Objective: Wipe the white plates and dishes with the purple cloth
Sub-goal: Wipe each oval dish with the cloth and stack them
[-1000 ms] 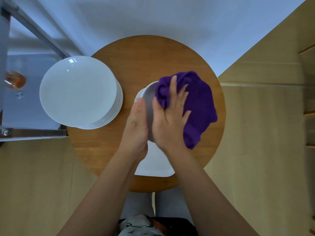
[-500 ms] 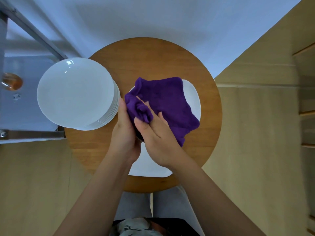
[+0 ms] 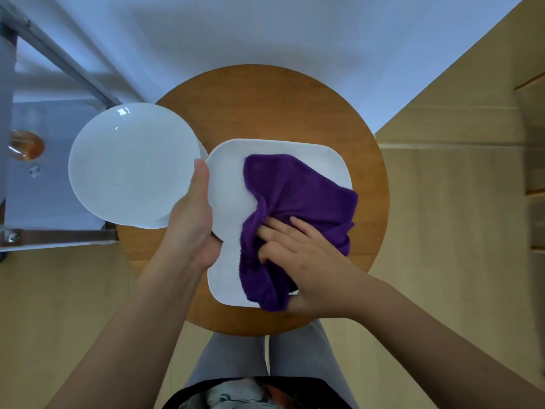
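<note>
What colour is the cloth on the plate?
Purple. The cloth shows plainly in the head view, lying on the white plate.

A round wooden table point(image 3: 265, 107) stands on pale wood flooring point(image 3: 442, 261) against a white wall point(image 3: 265, 28). At far left, a grey metal frame point(image 3: 59, 63) borders a glass surface point(image 3: 44, 202).
</note>
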{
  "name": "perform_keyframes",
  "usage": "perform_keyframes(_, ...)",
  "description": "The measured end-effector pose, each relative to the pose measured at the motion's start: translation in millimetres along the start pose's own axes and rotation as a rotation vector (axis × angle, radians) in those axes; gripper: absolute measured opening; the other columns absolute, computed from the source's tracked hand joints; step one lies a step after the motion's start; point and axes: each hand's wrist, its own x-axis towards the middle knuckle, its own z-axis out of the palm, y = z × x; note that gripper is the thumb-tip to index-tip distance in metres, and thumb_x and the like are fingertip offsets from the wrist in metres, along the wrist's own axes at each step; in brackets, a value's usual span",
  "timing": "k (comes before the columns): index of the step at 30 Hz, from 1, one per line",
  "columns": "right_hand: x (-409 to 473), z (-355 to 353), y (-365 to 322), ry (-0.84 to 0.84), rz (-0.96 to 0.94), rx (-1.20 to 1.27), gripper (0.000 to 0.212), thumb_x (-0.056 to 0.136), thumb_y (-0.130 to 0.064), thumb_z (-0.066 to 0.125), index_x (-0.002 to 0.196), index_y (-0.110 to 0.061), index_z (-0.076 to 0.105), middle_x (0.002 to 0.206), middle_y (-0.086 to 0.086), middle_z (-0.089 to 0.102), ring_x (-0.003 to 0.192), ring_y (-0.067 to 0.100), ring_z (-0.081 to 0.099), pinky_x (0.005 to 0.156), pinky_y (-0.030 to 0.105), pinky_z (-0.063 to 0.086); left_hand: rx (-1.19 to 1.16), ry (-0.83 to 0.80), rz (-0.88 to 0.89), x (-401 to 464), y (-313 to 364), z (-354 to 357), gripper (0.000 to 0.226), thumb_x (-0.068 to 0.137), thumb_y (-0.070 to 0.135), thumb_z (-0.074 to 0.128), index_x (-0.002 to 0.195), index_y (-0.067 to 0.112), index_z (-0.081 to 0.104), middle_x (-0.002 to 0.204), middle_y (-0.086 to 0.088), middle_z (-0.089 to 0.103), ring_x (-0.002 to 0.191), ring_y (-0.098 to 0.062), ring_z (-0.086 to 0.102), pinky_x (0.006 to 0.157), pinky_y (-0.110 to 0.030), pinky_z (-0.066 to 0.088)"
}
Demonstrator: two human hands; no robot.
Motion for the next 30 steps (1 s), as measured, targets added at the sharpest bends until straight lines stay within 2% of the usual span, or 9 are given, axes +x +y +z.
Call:
perform_keyframes(4, -7.3, 12.9, 14.9, 0.262, -0.034, -0.207, 0.054, 0.057, -0.017, 0.082, 0.097, -0.019, 0.047, 0.114, 0.006, 0.066, 0.112, 0.025, 0.057, 0.094, 0.043, 0.044, 0.062, 0.031, -0.016, 3.9, 3.3, -6.5, 0.037, 0.09, 0.057, 0.042, 0.105, 0.028, 0.059, 0.081, 0.005, 0.075, 0.072, -0.017, 0.072, 0.053, -0.035, 0.056)
perform_keyframes(8, -14.8, 27.4, 27.7, 0.479, -0.032, -0.271, 0.059, 0.067, -0.007, 0.074, 0.117, -0.016, 0.044, 0.1, 0.008, 0.069, 0.091, 0.021, 0.055, 0.071, 0.035, 0.05, 0.185, -0.079, -0.057, 7.5, 10.8, -11.8, 0.037, 0.091, 0.056, 0.04, 0.11, 0.031, 0.059, 0.093, 0.004, 0.075, 0.08, -0.017, 0.072, 0.055, -0.033, 0.057)
perform_keyframes(13, -0.5, 32.8, 17.8, 0.454, 0.22, -0.325, 0.046, 0.086, -0.023, 0.053, 0.131, -0.017, 0.043, 0.135, 0.024, 0.048, 0.124, 0.043, 0.046, 0.097, 0.056, 0.04, 0.174, -0.121, -0.008, 8.9, 19.7, -7.8, 0.037, 0.09, 0.057, 0.044, 0.111, 0.032, 0.062, 0.103, 0.001, 0.073, 0.091, -0.019, 0.071, 0.062, -0.035, 0.058)
perform_keyframes(17, 20.1, 23.4, 10.6, 0.56, 0.223, -0.12, 0.032, 0.082, -0.009, 0.064, 0.112, 0.004, 0.064, 0.118, 0.022, 0.063, 0.109, 0.038, 0.06, 0.083, 0.051, 0.054, -0.048, -0.064, -0.006, -11.3, -4.0, 13.6, 0.058, 0.073, 0.049, 0.062, 0.123, 0.02, 0.058, 0.112, -0.004, 0.07, 0.1, -0.021, 0.068, 0.08, -0.036, 0.057)
perform_keyframes(19, 27.2, 23.4, 6.7, 0.566, 0.178, -0.133, 0.032, 0.08, -0.006, 0.069, 0.111, 0.002, 0.066, 0.117, 0.02, 0.064, 0.11, 0.035, 0.061, 0.088, 0.046, 0.051, -0.024, 0.045, 0.009, -19.8, -26.7, 20.0, 0.034, 0.083, 0.041, 0.062, 0.114, 0.025, 0.061, 0.101, 0.004, 0.073, 0.094, -0.016, 0.07, 0.079, -0.033, 0.057)
perform_keyframes(21, 27.4, 25.1, 7.0, 0.522, 0.114, -0.16, 0.032, 0.085, -0.012, 0.06, 0.116, -0.002, 0.064, 0.12, 0.017, 0.063, 0.114, 0.032, 0.059, 0.094, 0.042, 0.046, -0.006, 0.226, 0.056, -21.9, -37.3, 19.3, 0.005, 0.092, 0.033, 0.057, 0.096, 0.033, 0.06, 0.086, 0.012, 0.073, 0.084, -0.011, 0.071, 0.066, -0.025, 0.059)
perform_keyframes(23, 19.8, 27.9, 11.7, 0.48, 0.071, -0.209, 0.035, 0.089, -0.017, 0.054, 0.121, -0.006, 0.061, 0.123, 0.013, 0.063, 0.118, 0.029, 0.056, 0.096, 0.04, 0.044, -0.035, 0.289, 0.059, -19.5, -35.0, 14.4, 0.007, 0.093, 0.025, 0.057, 0.094, 0.032, 0.057, 0.091, 0.007, 0.07, 0.085, -0.015, 0.069, 0.061, -0.024, 0.058)
perform_keyframes(27, 1.8, 34.5, 21.7, 0.488, -0.016, -0.356, 0.034, 0.099, -0.021, 0.043, 0.132, -0.013, 0.044, 0.124, 0.007, 0.063, 0.123, 0.025, 0.051, 0.1, 0.036, 0.039, 0.055, 0.171, 0.028, -10.8, -24.4, 1.3, 0.018, 0.09, 0.017, 0.059, 0.107, 0.021, 0.055, 0.106, -0.003, 0.067, 0.094, -0.023, 0.067, 0.071, -0.034, 0.059)
perform_keyframes(30, -14.5, 34.7, 28.8, 0.509, -0.124, -0.395, 0.032, 0.1, -0.019, 0.045, 0.132, -0.017, 0.043, 0.124, 0.003, 0.063, 0.126, 0.02, 0.044, 0.1, 0.036, 0.039, 0.149, -0.011, 0.019, -3.1, -10.1, -12.1, 0.021, 0.09, 0.013, 0.057, 0.11, 0.014, 0.058, 0.098, -0.004, 0.072, 0.085, -0.019, 0.071, 0.062, -0.032, 0.058)
